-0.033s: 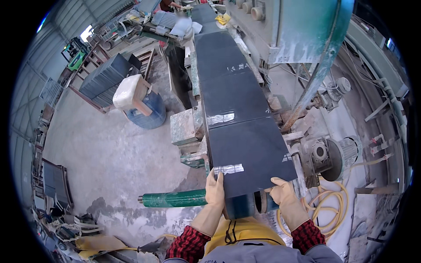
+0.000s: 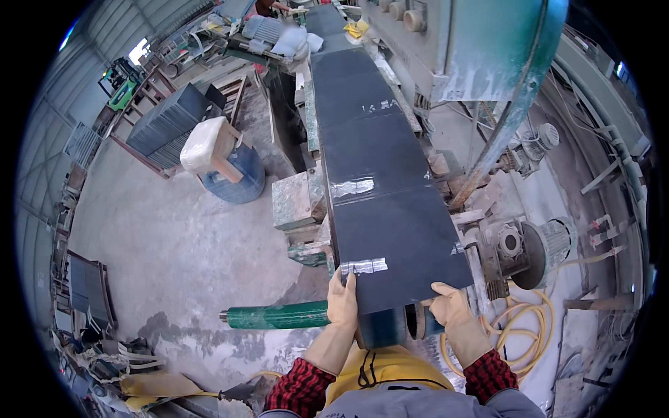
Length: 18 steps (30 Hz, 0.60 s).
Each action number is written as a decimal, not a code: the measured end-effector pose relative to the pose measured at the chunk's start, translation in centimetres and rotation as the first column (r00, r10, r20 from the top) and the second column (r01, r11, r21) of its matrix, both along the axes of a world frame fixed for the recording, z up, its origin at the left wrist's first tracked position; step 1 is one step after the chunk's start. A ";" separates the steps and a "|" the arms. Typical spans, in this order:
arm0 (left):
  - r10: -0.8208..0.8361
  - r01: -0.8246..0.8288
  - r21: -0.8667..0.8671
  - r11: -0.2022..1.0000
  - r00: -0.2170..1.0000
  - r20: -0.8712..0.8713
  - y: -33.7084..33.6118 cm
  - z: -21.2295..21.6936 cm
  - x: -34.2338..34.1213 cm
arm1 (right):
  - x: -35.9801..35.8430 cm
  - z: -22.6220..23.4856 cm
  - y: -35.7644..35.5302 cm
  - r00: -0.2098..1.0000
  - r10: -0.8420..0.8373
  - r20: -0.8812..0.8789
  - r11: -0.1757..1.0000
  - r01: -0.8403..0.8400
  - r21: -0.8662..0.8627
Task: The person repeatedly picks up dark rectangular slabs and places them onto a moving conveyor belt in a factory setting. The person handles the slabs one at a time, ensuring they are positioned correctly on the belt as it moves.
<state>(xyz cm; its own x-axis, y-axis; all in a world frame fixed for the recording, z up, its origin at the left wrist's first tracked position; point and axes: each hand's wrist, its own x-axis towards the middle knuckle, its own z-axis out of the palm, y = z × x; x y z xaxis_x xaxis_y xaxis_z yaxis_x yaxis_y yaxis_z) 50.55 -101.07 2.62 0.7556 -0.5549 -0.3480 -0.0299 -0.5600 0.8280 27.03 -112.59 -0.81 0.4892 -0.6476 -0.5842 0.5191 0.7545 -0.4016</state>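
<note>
Slab (image 2: 401, 251), dark and flat, lies lengthwise on the surface (image 2: 313, 125) as the nearest of a row of like slabs running away from the person. Its near end juts over a green roller (image 2: 279, 315). The left hand (image 2: 343, 301) lies on the slab's near left corner, fingers flat on top beside a strip of silver tape (image 2: 364, 266), its grip loose against the edge. The right hand (image 2: 449, 310) has its grip closed on the near right corner. A motor (image 2: 536, 251) sits just right of the slab, yellow hose (image 2: 519, 327) coiled below it. A blue barrel (image 2: 233, 174) stands well apart on the floor to the left.
</note>
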 end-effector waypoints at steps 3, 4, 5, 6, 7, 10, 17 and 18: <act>-0.037 0.038 -0.035 0.999 0.999 0.014 -0.1 -1.4 0.8 | 0.6 -0.2 0.0 0.998 -0.062 -0.011 0.991 0.063 0.121; -0.039 0.039 -0.049 0.998 0.999 0.006 -0.2 -1.4 0.8 | 0.7 0.5 -0.2 1.000 0.005 -0.023 0.994 -0.002 0.107; -0.040 0.040 -0.062 0.997 0.999 -0.001 -0.3 -1.4 0.9 | 0.8 1.4 -0.3 0.997 0.072 -0.036 0.993 -0.069 0.093; -0.041 0.040 -0.076 0.996 0.999 -0.009 -0.3 -1.3 0.9 | 0.9 1.9 -0.5 0.989 0.140 -0.050 0.987 -0.136 0.081; -0.033 0.032 -0.037 0.999 0.999 -0.010 -0.3 -1.2 0.9 | 0.5 2.1 -1.1 0.942 0.310 -0.129 0.945 -0.290 0.152; -0.089 0.080 0.071 0.994 0.988 0.130 -0.3 -1.4 1.1 | -2.5 0.0 -4.0 0.735 0.676 -0.049 0.696 -0.616 0.368; -0.324 0.307 0.200 0.930 0.944 0.057 4.2 5.8 6.3 | -1.0 2.5 -0.9 0.919 0.394 -0.009 0.891 -0.380 0.250; -0.260 0.259 0.173 0.950 0.965 -0.018 4.9 7.8 5.8 | -0.6 3.7 -0.8 0.944 0.330 0.019 0.934 -0.330 0.134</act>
<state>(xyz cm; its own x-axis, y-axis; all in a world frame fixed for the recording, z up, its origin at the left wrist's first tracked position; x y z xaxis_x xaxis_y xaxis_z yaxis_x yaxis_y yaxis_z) 56.36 -96.14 10.46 0.5954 -0.6639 -0.4525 -0.1967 -0.6665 0.7190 26.45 -113.38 2.91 0.6598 -0.3661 -0.6562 0.2303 0.9298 -0.2872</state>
